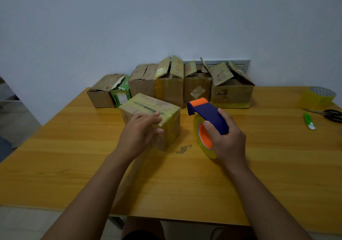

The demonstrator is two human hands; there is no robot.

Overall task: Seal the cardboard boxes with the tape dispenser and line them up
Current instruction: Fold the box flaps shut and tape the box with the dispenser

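A small cardboard box (162, 110) with tape along its closed top stands in the middle of the wooden table (74, 156). My left hand (138, 134) rests on its near top edge, fingers flat on the tape and thumb down the front face. My right hand (227, 139) grips the blue and orange tape dispenser (207, 114), just right of the box, with its yellowish tape roll (198, 134) standing on the table. Behind, a row of several cardboard boxes (170, 88) lines the wall; some have flaps standing open.
A spare roll of tape (318, 96) sits at the far right. Near it lie black scissors (331, 115) and a green utility knife (309, 121). A dark scuff (183, 149) marks the tabletop in front of the box. The table's near edge is close to my body.
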